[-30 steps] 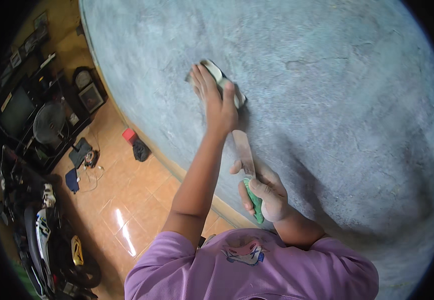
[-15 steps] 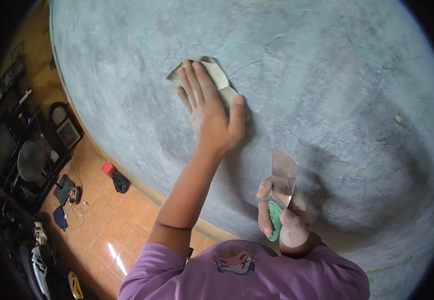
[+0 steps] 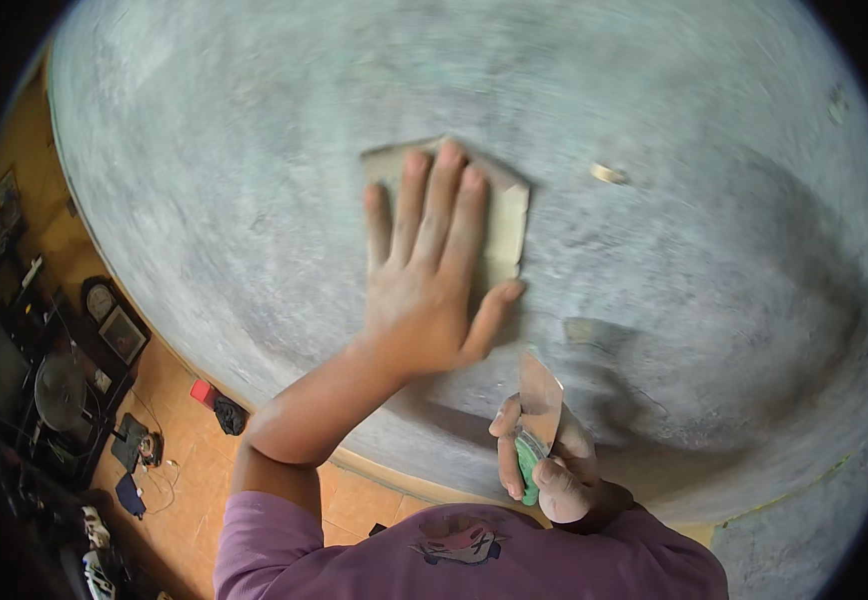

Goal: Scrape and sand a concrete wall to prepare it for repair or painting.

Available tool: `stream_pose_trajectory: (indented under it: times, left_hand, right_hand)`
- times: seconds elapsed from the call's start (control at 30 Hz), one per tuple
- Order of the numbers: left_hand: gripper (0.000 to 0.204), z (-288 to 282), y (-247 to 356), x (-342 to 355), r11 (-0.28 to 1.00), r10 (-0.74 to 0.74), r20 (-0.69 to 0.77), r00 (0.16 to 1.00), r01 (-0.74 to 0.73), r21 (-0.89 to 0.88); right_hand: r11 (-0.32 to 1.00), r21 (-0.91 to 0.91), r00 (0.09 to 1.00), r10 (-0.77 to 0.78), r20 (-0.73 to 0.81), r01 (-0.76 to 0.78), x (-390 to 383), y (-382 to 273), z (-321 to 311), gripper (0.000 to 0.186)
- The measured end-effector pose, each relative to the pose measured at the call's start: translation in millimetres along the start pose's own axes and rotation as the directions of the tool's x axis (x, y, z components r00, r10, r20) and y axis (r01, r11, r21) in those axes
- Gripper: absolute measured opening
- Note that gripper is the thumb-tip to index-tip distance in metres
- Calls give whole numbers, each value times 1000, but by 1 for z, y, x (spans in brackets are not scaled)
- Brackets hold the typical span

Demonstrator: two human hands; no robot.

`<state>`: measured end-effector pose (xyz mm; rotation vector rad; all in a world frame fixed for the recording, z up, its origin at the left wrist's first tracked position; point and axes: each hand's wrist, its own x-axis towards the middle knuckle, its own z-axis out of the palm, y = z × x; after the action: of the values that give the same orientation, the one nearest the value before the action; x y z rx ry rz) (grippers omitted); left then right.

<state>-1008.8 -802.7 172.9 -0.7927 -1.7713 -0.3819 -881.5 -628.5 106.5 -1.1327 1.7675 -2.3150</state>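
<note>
My left hand (image 3: 434,270) lies spread over a pale beige folded sheet, like sandpaper (image 3: 504,230), pressed against the mottled blue-grey wall (image 3: 704,100); the hand is slightly blurred. Below and right of it, my right hand (image 3: 564,480) grips a putty knife by its green handle (image 3: 529,468), its metal blade (image 3: 539,385) pointing up. The blade is in front of the wall, and whether it touches cannot be told. A small pale scrap or chip (image 3: 609,174) shows on the wall right of the sheet.
At the left, a tiled floor (image 3: 194,480) holds a red box (image 3: 204,393), a black bundle (image 3: 231,416) and cords. A dark TV stand with a fan (image 3: 60,390), framed items (image 3: 124,335) and part of a motorbike (image 3: 94,565) stand along the left side.
My left hand has moved right and down with the sheet, its fingers more spread. The view has shifted, showing more wall at left. My right hand still grips the knife, lower in view than a second ago.
</note>
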Motion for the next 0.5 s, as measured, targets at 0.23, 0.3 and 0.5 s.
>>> stream_pose_trajectory:
  times: [0.23,0.3,0.5]
  left_hand:
    - [84,14,-6,12,981,-189,-219,957,192,-10]
    - [85,28,27,-2,986,-167,-181,969,165,-27]
    - [91,53,96,-54,1000,29,14,999,-29,-3]
  right_hand:
    - [1000,1,999,-31,-36,31,-46,-22,-48,74]
    - [999,26,998,-43,-56,45,-60,-27,-57,74]
    - [994,95,995,-42,-95,51,-94,-47,-78,77]
